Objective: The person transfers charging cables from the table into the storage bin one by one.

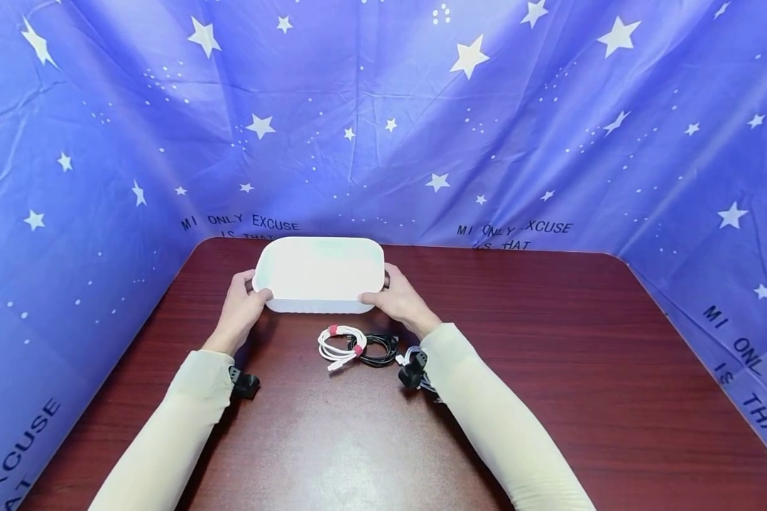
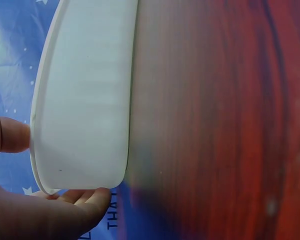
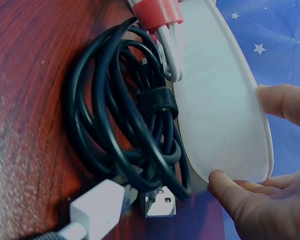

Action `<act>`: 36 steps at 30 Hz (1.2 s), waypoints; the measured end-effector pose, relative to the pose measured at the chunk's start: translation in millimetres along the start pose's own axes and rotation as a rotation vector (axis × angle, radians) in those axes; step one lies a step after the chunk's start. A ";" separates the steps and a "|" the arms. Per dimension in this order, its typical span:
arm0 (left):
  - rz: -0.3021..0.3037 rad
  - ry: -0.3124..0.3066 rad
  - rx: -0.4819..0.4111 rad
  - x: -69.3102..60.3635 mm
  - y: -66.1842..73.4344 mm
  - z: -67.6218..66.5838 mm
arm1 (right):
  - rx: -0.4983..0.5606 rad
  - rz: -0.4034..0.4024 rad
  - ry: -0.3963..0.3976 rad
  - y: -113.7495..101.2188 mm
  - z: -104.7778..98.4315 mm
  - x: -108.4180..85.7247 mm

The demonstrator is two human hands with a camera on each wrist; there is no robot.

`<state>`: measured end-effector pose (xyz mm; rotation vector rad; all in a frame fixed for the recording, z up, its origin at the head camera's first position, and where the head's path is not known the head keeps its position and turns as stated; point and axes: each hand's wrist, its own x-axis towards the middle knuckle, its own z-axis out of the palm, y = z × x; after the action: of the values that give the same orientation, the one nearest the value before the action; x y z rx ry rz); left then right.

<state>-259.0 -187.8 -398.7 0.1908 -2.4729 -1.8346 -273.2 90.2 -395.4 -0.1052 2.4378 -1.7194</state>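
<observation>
A white plastic bin (image 1: pixel 319 273) with rounded corners is at the far side of the table, its open top tilted toward the head camera. My left hand (image 1: pixel 243 305) grips its left end, thumb over the rim and fingers beneath, as the left wrist view shows. At the other end my right hand (image 1: pixel 399 298) holds the rim the same way. In front of the bin lie a coiled white cable (image 1: pixel 341 348) with red straps and a coiled black USB cable (image 3: pixel 125 110) with a black strap. Whether the bin touches the table I cannot tell.
Partly under the right forearm lies another, greyish cable (image 1: pixel 428 383) with a white plug (image 3: pixel 97 205). The dark red wooden table (image 1: pixel 581 369) is bounded by a blue star-patterned cloth (image 1: pixel 358 106) behind and at both sides.
</observation>
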 end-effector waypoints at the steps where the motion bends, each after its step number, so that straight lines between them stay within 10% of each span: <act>1: -0.001 -0.001 -0.003 0.1 -0.1 0.1 | 0.002 -0.001 0.000 0.3 -0.2 0.2; 36: 0.006 -0.040 -0.024 -0.4 1.3 12.1 | 0.043 -0.011 -0.016 6.5 -16.2 -4.2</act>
<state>-260.1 -175.9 -401.0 0.1467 -2.4728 -1.8837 -271.6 108.1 -395.8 -0.1263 2.3924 -1.7669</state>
